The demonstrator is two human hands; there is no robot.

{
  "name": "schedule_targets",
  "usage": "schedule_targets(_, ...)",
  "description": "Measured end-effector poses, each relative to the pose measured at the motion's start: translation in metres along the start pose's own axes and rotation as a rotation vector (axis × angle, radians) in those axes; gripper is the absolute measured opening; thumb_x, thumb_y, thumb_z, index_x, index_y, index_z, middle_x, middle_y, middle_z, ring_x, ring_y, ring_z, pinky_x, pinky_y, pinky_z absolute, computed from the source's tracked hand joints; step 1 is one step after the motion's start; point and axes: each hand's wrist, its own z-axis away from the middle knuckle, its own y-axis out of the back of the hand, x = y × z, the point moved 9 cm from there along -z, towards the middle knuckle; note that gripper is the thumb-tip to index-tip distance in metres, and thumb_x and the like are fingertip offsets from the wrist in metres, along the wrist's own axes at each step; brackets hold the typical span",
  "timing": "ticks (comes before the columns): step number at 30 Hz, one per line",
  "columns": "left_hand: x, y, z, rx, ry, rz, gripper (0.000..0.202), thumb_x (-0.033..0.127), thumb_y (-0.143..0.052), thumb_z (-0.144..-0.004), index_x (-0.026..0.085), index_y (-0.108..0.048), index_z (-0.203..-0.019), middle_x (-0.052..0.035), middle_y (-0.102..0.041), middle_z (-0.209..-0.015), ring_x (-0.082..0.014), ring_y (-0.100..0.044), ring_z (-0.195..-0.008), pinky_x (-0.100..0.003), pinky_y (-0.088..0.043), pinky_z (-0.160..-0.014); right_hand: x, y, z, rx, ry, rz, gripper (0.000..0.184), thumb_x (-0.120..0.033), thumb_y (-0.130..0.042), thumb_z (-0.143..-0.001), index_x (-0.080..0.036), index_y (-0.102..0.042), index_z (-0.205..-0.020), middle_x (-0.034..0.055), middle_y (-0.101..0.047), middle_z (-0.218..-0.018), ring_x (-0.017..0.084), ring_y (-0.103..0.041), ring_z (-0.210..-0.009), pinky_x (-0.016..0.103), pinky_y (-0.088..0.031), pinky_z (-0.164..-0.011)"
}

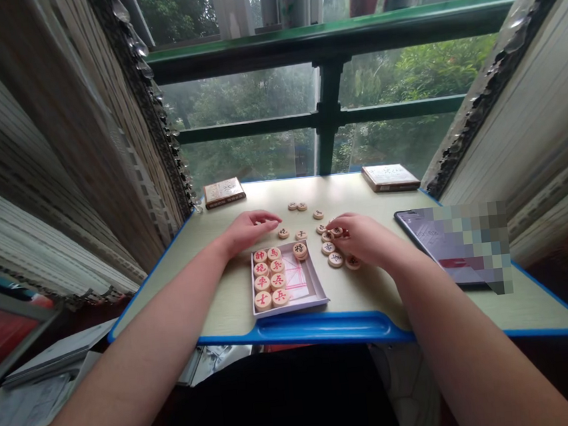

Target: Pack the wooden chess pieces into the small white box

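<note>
Item 1 — my right hand (364, 237), frame centre, pinches 1 chess piece (337, 232) above the tray (322, 298); my left hand (249, 230) lies open. I judge a rim grip steadiest — character up.

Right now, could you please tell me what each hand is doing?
Left hand: open, palm down, holding nothing.
Right hand: pinching a wooden chess piece.

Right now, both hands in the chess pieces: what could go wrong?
1. The right hand sits over the loose pieces; its wrist could sweep some off the desk front edge.
2. The stacked pieces at the tray corner may topple if the left hand pulls back carelessly.
3. The phone lies close to the right forearm and could get nudged.
</note>
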Motion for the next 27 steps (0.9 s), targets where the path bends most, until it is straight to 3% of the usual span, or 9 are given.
schedule_targets(3, 0.01, -0.012, 0.002, -0.13, -0.06, 0.053, 0.036, 0.042, -0.066, -0.071, 0.02, -0.071, -0.099, -0.0082, -0.059, -0.124, -0.0199, -0.052, -0.113, -0.03, -0.038, -0.097, -0.008, -0.004, -0.001, 0.009, 0.064, -0.013, 0.023, -0.016, -0.055, -0.078, -0.021, -0.071, -0.094, 0.0061, -0.066, -0.108, 0.018, -0.063, -0.089, 0.027, -0.047, -0.081)
schedule_targets(6, 0.004, -0.019, 0.001, -0.189, 0.005, 0.019, 0.035, 0.043, -0.067, -0.069, 0.017, -0.073, -0.093, -0.0102, -0.062, -0.121, -0.0225, -0.056, -0.11, -0.034, -0.039, -0.098, -0.011, -0.006, -0.002, 0.013, 0.083, -0.02, 0.023, -0.016, -0.055, -0.079, -0.021, -0.071, -0.094, 0.0058, -0.066, -0.107, 0.018, -0.063, -0.089, 0.027, -0.047, -0.081)
schedule_targets(12, -0.011, -0.007, -0.005, -0.051, 0.068, -0.132, 0.038, 0.043, -0.069, -0.066, 0.016, -0.072, -0.093, -0.0074, -0.07, -0.098, -0.0201, -0.061, -0.09, -0.032, -0.045, -0.086, -0.004, -0.008, -0.009, 0.06, 0.038, 0.006, 0.023, -0.024, -0.057, -0.079, -0.021, -0.071, -0.097, 0.0076, -0.065, -0.107, 0.021, -0.062, -0.091, 0.029, -0.047, -0.083)
schedule_targets(18, -0.011, -0.001, -0.004, 0.006, 0.067, -0.191, 0.036, 0.039, -0.069, -0.065, 0.016, -0.072, -0.092, -0.0044, -0.07, -0.084, -0.0149, -0.058, -0.073, -0.027, -0.046, -0.071, -0.01, -0.016, -0.012, 0.044, 0.148, -0.035, 0.032, -0.015, -0.051, -0.08, -0.022, -0.069, -0.105, 0.0052, -0.064, -0.118, 0.02, -0.058, -0.107, 0.029, -0.042, -0.096)
schedule_targets(23, -0.007, 0.004, -0.003, 0.053, 0.017, -0.249, 0.03, 0.039, -0.064, -0.068, 0.016, -0.073, -0.085, -0.0046, -0.07, -0.085, -0.0148, -0.056, -0.072, -0.027, -0.044, -0.07, 0.004, -0.01, -0.013, 0.09, 0.038, -0.01, 0.027, -0.021, -0.051, -0.081, -0.021, -0.07, -0.1, 0.0064, -0.065, -0.115, 0.021, -0.059, -0.102, 0.031, -0.043, -0.092)
schedule_targets(27, -0.007, 0.0, -0.003, 0.005, -0.001, -0.278, 0.037, 0.042, -0.066, -0.065, 0.017, -0.072, -0.091, -0.0032, -0.068, -0.081, -0.0134, -0.053, -0.067, -0.027, -0.043, -0.065, 0.012, -0.006, -0.013, 0.097, -0.022, -0.027, 0.026, -0.02, -0.054, -0.077, -0.021, -0.07, -0.098, 0.0065, -0.066, -0.111, 0.022, -0.059, -0.1, 0.032, -0.044, -0.089)
